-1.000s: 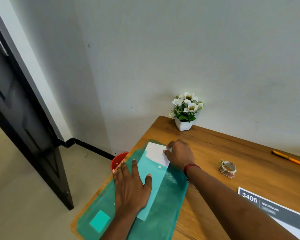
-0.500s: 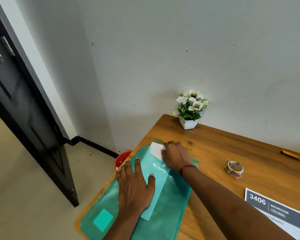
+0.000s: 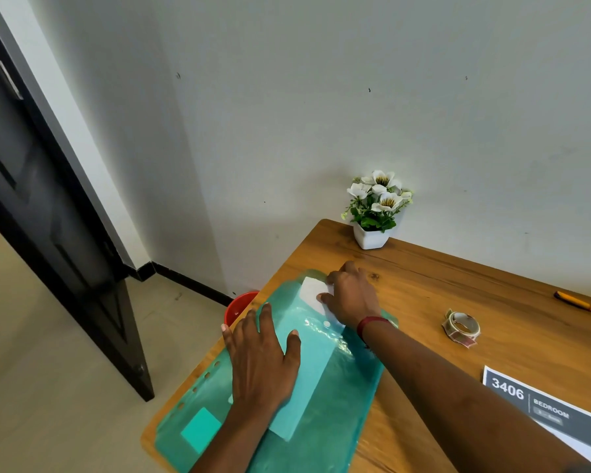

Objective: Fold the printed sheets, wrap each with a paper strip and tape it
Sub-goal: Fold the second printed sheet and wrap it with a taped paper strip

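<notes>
White sheets jut from the far mouth of the green folder, centre frame, long axis pointing away from you; your right hand pinches them, left hand pressing flat, fingers spread.

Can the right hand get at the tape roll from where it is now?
Probably yes. The tape roll lies on bare desk to the right of the right hand, with nothing between them. The hand grips the white sheet, though, so it must let go first.
</notes>
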Available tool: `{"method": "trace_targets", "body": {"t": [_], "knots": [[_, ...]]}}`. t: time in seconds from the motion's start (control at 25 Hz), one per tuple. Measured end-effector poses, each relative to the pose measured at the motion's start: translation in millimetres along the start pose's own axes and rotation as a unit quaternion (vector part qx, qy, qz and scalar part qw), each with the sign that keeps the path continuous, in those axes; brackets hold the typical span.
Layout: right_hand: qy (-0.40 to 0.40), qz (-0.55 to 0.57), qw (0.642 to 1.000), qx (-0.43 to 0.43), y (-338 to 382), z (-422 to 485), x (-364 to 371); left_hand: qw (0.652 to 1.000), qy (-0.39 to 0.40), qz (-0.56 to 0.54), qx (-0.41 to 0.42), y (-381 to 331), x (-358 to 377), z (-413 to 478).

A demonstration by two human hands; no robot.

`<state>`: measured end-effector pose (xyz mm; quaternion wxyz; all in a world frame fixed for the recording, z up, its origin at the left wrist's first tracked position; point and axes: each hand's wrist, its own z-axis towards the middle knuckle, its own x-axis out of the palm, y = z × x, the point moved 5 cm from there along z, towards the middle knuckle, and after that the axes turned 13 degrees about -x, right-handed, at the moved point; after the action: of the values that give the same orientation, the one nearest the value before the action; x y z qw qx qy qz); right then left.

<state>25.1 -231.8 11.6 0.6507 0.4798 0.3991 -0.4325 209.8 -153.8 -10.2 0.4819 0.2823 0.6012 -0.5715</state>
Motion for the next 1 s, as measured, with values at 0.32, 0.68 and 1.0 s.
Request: {"method": "trace_targets", "body": {"t": [0.32, 0.68, 1.0], "knots": [[-0.041, -0.049, 0.997, -0.043, 12, -4, -8, 0.999, 0.022, 0.0, -0.024, -6, 0, 5], [0.022, -0.021, 0.996, -0.083, 13, -16, -8, 0.999, 0.017, 0.031, -0.033, -4, 6, 6], [-0.044, 0.057, 0.995, -0.067, 12, -20, -20, 0.998, 0.02, 0.043, -0.031, -4, 11, 2]]}}
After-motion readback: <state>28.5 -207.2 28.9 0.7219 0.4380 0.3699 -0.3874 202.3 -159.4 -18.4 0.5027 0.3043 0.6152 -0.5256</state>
